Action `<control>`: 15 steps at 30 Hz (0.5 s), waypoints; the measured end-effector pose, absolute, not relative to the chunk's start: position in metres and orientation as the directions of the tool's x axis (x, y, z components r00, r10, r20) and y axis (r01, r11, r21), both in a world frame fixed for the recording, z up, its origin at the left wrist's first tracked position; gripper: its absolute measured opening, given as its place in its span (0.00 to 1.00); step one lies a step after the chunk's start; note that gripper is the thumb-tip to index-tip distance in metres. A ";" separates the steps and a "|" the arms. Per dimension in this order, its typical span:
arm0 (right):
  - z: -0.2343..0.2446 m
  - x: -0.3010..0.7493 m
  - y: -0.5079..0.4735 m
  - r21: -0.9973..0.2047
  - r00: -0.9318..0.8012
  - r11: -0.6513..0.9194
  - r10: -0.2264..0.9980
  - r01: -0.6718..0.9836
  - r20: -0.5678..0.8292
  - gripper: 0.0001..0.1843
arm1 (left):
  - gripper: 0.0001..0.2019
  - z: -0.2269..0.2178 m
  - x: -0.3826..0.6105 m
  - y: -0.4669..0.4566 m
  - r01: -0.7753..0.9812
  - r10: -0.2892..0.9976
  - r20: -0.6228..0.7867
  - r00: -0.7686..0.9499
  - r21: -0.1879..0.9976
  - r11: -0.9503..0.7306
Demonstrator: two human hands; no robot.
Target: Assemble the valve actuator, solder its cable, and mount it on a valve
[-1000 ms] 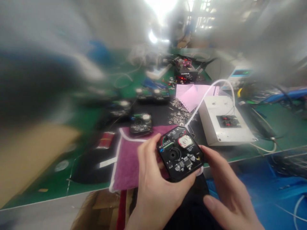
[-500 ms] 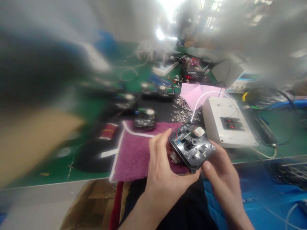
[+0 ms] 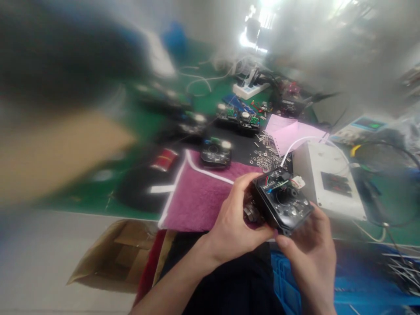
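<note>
Both my hands grip a black electronic module (image 3: pixel 285 202) with small components and coloured wires on its face, held tilted above the near edge of a purple cloth (image 3: pixel 203 197). My left hand (image 3: pixel 234 223) wraps its left side, fingers curled over the top edge. My right hand (image 3: pixel 306 245) cups it from below and the right, thumb against its lower edge. A similar black module (image 3: pixel 215 152) lies on the bench just beyond the cloth.
A white box (image 3: pixel 328 186) with a white cable stands right of the cloth. Loose washers and screws (image 3: pixel 264 158) and pink paper (image 3: pixel 295 133) lie behind. More circuit boards (image 3: pixel 241 117) sit further back. An open cardboard box (image 3: pixel 114 258) sits below the bench edge, a blue crate (image 3: pixel 361 280) at lower right.
The view has swung so the bench sits further right. The module has tilted away and turned in my hands, and my right hand has closed in under it.
</note>
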State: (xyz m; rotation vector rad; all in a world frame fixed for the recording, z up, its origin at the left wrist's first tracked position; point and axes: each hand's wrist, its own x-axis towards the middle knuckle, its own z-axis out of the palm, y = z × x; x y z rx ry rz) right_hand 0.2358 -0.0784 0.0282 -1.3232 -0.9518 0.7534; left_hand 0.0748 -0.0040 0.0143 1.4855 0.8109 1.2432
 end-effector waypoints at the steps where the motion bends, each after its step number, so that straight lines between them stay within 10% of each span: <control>1: 0.029 0.234 -0.079 -0.989 0.455 0.119 0.878 0.093 0.149 0.49 | 0.49 0.015 0.073 -0.003 -0.109 0.916 0.298 0.270 0.954 -0.279; 15: 0.019 0.222 -0.080 -0.900 0.411 0.134 0.855 0.414 0.316 0.53 | 0.57 0.008 0.081 -0.008 -0.219 0.929 0.265 0.257 0.953 -0.211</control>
